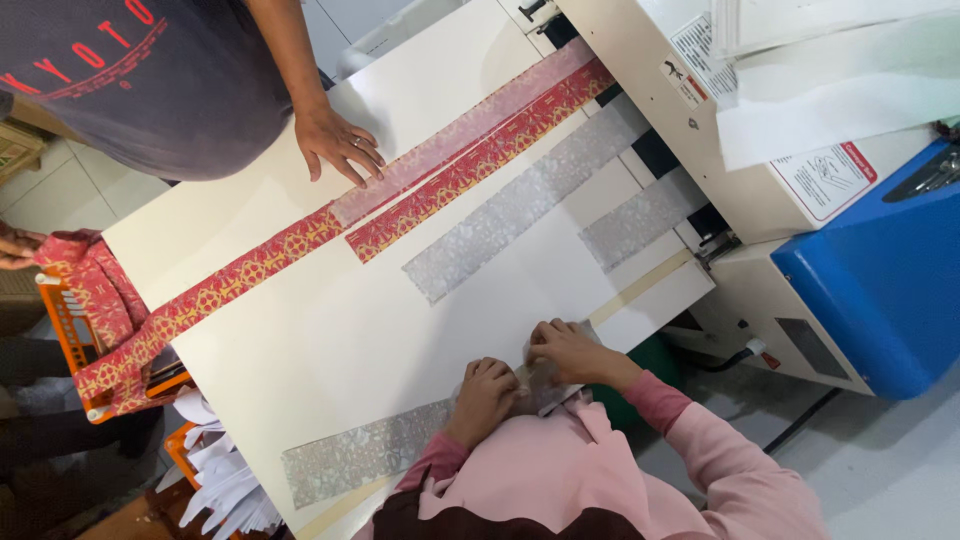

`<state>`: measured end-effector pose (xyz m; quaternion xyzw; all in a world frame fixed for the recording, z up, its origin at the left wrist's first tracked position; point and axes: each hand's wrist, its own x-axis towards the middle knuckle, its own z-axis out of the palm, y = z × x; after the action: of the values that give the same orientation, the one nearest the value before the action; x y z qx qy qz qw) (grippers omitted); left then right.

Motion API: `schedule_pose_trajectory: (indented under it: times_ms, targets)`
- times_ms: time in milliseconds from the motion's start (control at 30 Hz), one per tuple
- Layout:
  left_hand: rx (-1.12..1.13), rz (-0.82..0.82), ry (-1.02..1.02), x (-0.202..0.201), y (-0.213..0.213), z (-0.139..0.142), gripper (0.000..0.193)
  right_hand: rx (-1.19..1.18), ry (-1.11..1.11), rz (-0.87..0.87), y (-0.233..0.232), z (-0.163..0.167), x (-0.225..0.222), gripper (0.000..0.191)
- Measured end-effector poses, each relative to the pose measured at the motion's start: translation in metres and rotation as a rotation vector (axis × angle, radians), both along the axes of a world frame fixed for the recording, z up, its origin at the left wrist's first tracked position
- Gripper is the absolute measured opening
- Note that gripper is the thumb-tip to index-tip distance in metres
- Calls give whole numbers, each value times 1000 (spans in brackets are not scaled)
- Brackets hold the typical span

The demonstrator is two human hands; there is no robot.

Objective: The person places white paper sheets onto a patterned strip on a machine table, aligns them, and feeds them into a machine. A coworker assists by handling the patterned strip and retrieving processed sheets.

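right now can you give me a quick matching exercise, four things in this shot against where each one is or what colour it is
Things:
1. left hand
2. right hand
3. co-worker's hand
4. machine cover

Descriptions:
A. blue, at the right edge
B. flat on the red patterned strip
C. at the near table edge, pressing the translucent strip
D. near the table edge beside the tan band

Pairs: 1-C, 2-D, 3-B, 4-A

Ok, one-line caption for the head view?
Both hands press a grey strip on the white table; another person's hand holds red strips.
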<state>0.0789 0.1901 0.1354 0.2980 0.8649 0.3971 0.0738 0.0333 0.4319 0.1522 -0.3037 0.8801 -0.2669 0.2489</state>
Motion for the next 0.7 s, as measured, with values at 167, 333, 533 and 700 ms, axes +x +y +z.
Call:
schedule_pose_trajectory:
  times_ms: [167,333,533,700]
  targets:
    - [-163,-55,196,5,-9,6,18,400,-47,-23,15,1,0,33]
    - [-76,9,418,10,-17,17,28,458,60,-112,9,30,5,63]
    - [129,-23,-73,22,-25,18,21,152,-77,64,-22,52,12,33]
    - [-168,-8,-572,20,-91,13,53,143,-405,-172,22,68,-16,45]
